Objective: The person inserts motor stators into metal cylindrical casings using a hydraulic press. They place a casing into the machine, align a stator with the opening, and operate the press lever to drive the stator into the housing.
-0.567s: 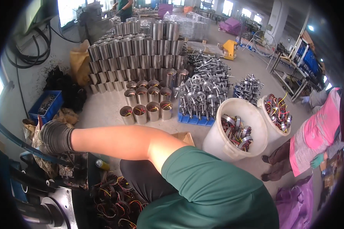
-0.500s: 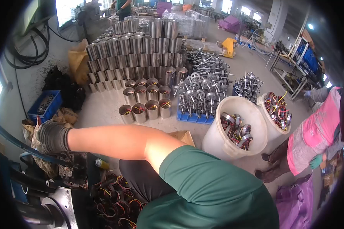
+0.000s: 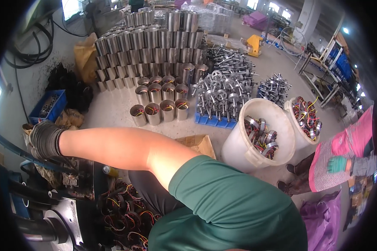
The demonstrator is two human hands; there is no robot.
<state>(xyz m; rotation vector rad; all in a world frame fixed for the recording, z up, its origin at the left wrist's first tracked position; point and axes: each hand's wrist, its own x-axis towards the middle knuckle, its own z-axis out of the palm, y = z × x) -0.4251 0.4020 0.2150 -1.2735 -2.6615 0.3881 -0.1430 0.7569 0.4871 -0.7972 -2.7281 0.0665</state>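
Note:
My bare right forearm, in a green short sleeve, reaches across to the left. At its end my right hand (image 3: 46,140) wears a dark grey glove; its fingers are turned away and mostly hidden, so any grip or held thing cannot be made out. It is nearest to a curved blue bar (image 3: 23,158) and crumpled brown paper (image 3: 70,119). Below it stands a machine with a metal plate (image 3: 69,217) and a thick round shaft (image 3: 35,229). Wound motor stators with coloured wires (image 3: 130,217) lie beside the machine. My left hand is out of view.
Stacked metal cylinders (image 3: 151,56) stand ahead, some with wires inside. A blue crate (image 3: 215,120) bears rotors with shafts (image 3: 222,94). White tubs (image 3: 238,146) hold stators. A co-worker in a pink apron (image 3: 326,167) stands right. A blue bin (image 3: 50,104) sits left.
My right hand has moved a little left and upward, and the forearm with it. The view has shifted slightly. The co-worker's green-gloved hand has come up in front of the apron.

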